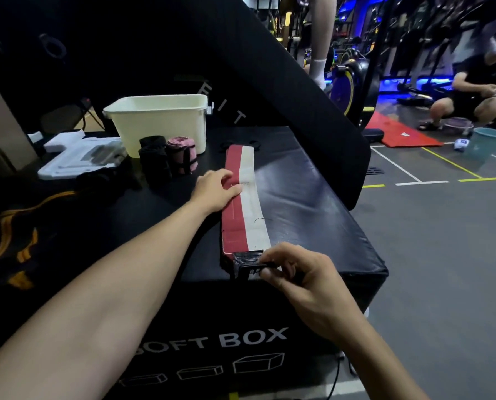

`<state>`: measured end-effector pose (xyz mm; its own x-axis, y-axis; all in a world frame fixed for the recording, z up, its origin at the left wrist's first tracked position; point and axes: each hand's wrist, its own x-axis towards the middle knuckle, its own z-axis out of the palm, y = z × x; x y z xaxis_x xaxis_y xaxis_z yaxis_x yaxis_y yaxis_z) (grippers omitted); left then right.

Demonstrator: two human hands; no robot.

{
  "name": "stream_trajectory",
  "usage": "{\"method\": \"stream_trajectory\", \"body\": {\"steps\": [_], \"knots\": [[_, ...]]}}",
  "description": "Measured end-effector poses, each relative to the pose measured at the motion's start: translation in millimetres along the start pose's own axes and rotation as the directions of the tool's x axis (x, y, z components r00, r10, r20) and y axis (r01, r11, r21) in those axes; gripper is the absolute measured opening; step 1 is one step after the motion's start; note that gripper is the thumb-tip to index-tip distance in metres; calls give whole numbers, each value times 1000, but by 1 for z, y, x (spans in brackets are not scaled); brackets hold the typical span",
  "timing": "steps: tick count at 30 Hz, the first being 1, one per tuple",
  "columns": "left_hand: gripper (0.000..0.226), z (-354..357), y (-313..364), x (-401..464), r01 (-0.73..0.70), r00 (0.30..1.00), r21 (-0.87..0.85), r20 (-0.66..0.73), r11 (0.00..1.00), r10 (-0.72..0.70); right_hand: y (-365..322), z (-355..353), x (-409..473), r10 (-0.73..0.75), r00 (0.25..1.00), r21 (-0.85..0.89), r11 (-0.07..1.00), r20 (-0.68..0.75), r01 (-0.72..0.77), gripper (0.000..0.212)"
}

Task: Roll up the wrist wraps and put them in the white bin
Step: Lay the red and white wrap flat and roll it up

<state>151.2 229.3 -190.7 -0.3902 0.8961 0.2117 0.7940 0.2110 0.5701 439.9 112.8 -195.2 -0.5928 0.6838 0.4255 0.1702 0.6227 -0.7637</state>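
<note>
Two hands work on a red and white wrist wrap in the middle of the frame.

The wrap lies flat and long on the black soft box. The left hand rests on its red side with fingers nearly straight. The right hand pinches the wrap's black end at the near edge, fingers curled. The white bin sits at upper left, with a black roll and a pink roll just in front.

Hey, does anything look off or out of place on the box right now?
Only small things: a loose dark thread lies on the red and white wrap, and two rolled wraps sit beside the white bin, not in it.
</note>
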Motion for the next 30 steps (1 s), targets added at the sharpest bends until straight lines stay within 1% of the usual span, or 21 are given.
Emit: {"method": "stream_trajectory", "body": {"steps": [2, 4, 5, 7, 9, 10, 12, 13, 14, 15, 16, 18, 21, 23, 26, 28, 29, 30], "knots": [[53, -3, 2, -2, 11, 1000, -35, 20, 999, -10, -1, 1, 0, 11, 1000, -2, 1000, 8, -11, 10], [44, -1, 3, 2, 16, 1000, -132, 10, 991, -15, -2, 0, 0, 18, 1000, -9, 1000, 13, -18, 10], [43, 0, 2, 5, 31, 999, -183, 19, 983, -28, -3, -1, 0, 18, 1000, -15, 1000, 17, -18, 9], [49, 3, -3, 15, 93, 995, -242, 67, 966, -79, -3, -2, -1, 14, 1000, -23, 1000, 16, -14, 9], [56, -2, 4, 18, 134, 984, -244, 147, 961, -100, -4, -2, -1, 22, 999, -19, 1000, 26, -21, 8], [54, -6, 11, 18, 140, 976, -226, 194, 964, -97, -4, -2, -1, 26, 999, -11, 1000, 31, -26, 8], [40, -9, 20, 21, 133, 962, -139, 256, 981, -94, -3, -2, 0, 34, 999, 10, 999, 38, -34, 6], [33, -7, 22, 24, 117, 958, -52, 268, 992, -99, -3, -3, 1, 39, 998, 20, 999, 44, -40, 6], [37, -6, 25, 25, 89, 952, 60, 287, 994, -103, -2, -3, 2, 40, 998, 29, 999, 47, -41, 7], [51, -2, 26, 24, 64, 946, 163, 304, 984, -112, -1, -4, 2, 38, 998, 34, 999, 49, -40, 7], [63, 3, 25, 24, 46, 946, 235, 303, 971, -119, 0, -4, 3, 36, 998, 34, 999, 51, -38, 8], [70, 11, 23, 27, 31, 952, 292, 281, 956, -117, 0, -4, 4, 27, 998, 31, 999, 59, -29, 9], [67, 16, 25, 27, 30, 961, 337, 250, 941, -120, 1, -3, 5, 3, 999, 25, 1000, 52, -4, 8], [65, 18, 29, 30, 70, 963, 346, 220, 935, -154, 4, -2, 6, -8, 999, 18, 1000, 38, 7, 8], [64, 17, 37, 28, 139, 959, 354, 184, 925, -215, 4, 1, 4, -51, 999, -36, 998, 9, 51, 7], [59, 9, 40, 26, 115, 979, 339, 120, 934, -164, 3, 2, 2, -75, 997, -72, 995, -16, 73, 7], [56, 3, 39, 23, 74, 992, 308, 78, 948, -103, 2, 3, 1, -79, 997, -80, 994, -22, 77, 8], [52, -5, 39, 19, 2, 999, 259, 38, 966, -13, 1, 4, 1, -82, 996, -81, 993, -20, 80, 8]]}}
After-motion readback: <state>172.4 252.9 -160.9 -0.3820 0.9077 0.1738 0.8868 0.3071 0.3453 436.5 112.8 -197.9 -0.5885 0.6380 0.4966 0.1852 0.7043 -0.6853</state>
